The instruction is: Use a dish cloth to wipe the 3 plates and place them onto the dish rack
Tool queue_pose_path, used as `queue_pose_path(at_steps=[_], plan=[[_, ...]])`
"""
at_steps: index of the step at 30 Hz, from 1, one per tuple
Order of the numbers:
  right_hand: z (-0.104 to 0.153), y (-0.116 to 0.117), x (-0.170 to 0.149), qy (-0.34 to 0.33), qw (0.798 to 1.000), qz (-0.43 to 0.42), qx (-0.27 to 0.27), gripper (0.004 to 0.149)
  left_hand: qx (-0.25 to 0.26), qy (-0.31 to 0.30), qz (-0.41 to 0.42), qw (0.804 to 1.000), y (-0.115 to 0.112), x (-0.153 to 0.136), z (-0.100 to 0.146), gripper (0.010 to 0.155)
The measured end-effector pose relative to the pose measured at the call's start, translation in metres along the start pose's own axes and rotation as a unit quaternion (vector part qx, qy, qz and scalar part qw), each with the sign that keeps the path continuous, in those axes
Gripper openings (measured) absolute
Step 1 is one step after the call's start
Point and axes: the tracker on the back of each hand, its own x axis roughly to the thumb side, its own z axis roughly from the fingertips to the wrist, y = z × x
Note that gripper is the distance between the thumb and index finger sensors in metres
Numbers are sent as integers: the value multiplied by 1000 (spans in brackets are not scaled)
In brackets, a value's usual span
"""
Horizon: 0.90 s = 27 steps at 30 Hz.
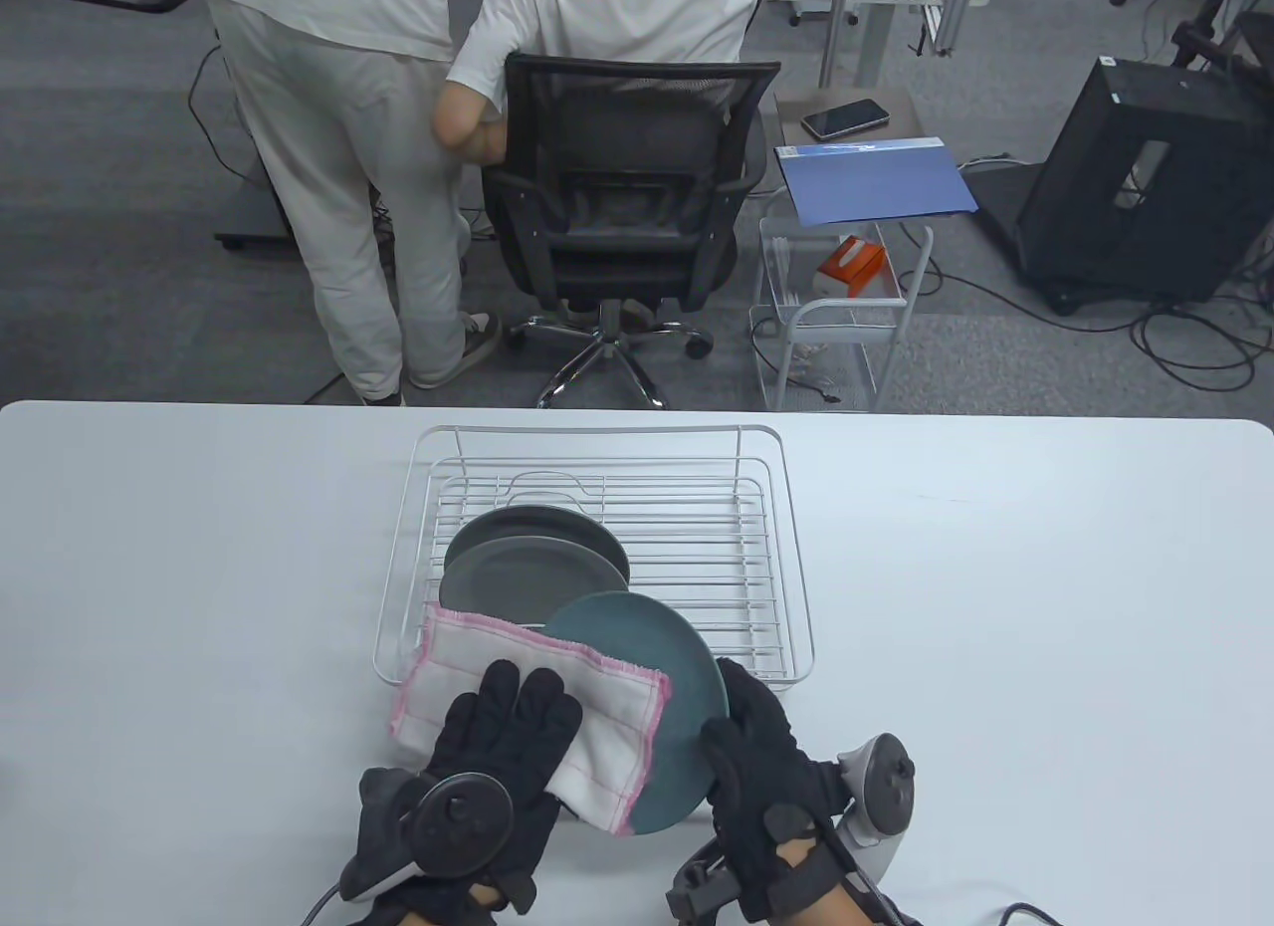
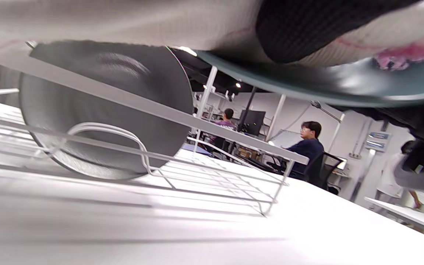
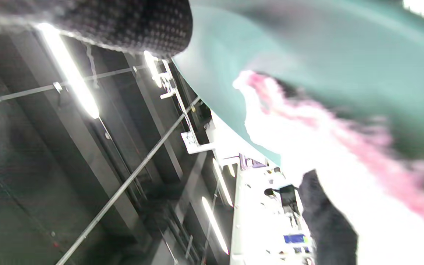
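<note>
Two grey plates (image 1: 532,568) lean in the left half of the white wire dish rack (image 1: 776,568); one of them (image 2: 101,110) fills the left wrist view behind the rack wire. A teal plate (image 1: 647,707) is held tilted above the table just in front of the rack. My right hand (image 1: 756,757) grips its right rim. A white dish cloth with pink edging (image 1: 528,707) lies over the plate's left side. My left hand (image 1: 498,757) presses flat on the cloth with straight fingers. The teal plate (image 3: 307,55) and blurred cloth (image 3: 326,165) fill the right wrist view.
The rack's right half (image 1: 697,548) holds only bare wire. White table (image 1: 1045,617) spreads to both sides. Beyond the far edge stand an office chair (image 1: 617,189), a small wire cart (image 1: 836,309) and a person in light trousers (image 1: 348,169).
</note>
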Motion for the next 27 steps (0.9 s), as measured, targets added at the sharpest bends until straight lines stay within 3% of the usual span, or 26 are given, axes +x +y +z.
queue_pose_path(at_steps=[6,10,19,27], plan=[[0,-8,3,-27,999,-18,-43,59,-35,-43,6,998,-6,18,-1,57],[0,-7,3,-33,998,-12,-42,59,-64,-77,11,995,-12,32,-1,57],[0,15,-14,-9,999,13,52,60,-55,-120,6,991,-14,46,2,56],[1,27,-27,45,990,67,120,59,-8,-100,-39,994,-6,38,4,53]])
